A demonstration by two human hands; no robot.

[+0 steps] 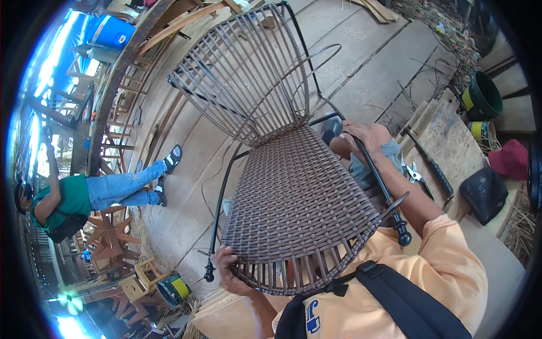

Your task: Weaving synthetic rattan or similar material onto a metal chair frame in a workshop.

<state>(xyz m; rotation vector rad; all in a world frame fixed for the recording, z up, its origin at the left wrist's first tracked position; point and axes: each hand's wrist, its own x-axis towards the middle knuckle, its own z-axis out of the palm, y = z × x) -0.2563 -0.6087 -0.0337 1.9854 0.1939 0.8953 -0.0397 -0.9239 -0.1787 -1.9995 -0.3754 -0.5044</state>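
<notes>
A woven brown wicker chair (299, 181) on a black metal frame lies across my lap, its tightly woven panel toward me. The far panel has open, spread strands, with a long loose strand (333, 46) curling off it. At the near left corner my left hand (230, 272) grips the chair's rim, close to a black knobbed frame end. My right hand (364, 137) is closed around the black metal bar on the right side. Some of its fingers are hidden behind the bar. A pointed strand end (394, 207) sticks out near the right knob.
On a wooden board to my right lie a hammer (433, 164), cutters (416, 174), a black cap (484, 193) and a red cap (510, 160). Beyond stands a green bucket (481, 97). At left, a person in a green shirt (70, 198) stands near wooden frames (121, 130).
</notes>
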